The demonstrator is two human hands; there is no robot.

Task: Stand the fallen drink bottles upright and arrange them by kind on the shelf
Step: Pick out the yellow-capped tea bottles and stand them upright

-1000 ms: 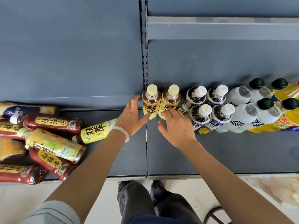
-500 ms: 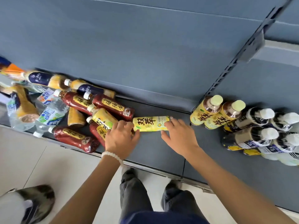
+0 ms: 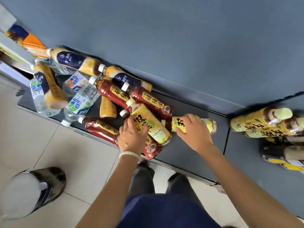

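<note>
Your right hand (image 3: 194,132) lies over the middle of a fallen yellow bottle (image 3: 208,125), the grip curled down around its label so the body cannot roll. That bottle rests flat on the shelf (image 3: 189,155), its base end pointing away from the grip toward the sorted row. Taking it at mid-body, not at the neck, keeps the weight balanced for tipping it upright.

Your left hand (image 3: 131,137) is on a second yellow bottle (image 3: 148,124), the fingers spread and pressed on its label; whether the thumb has closed underneath cannot be told. This bottle lies across the red bottles (image 3: 144,97), cap up and away from the grip, so it sits on top of the pile and can come free without disturbing the ones below. A white bead bracelet (image 3: 129,154) sits at that wrist.

Beyond the left grip the pile is mixed: red bottles, clear water bottles (image 3: 82,99) and dark-labelled bottles (image 3: 70,59), all on their sides and overlapping. To the outside of the right grip, well apart, stand two upright yellow bottles (image 3: 261,120) of the same kind, with other standing bottles, blurred, just beside them.

Judgement: you are collecting the matching yellow pair to join the standing yellow ones. Most of the pile is unsorted, so the task is at an early-to-middle stage. Lift the left bottle straight off; dragging it may set the red ones rolling toward the shelf edge.
</note>
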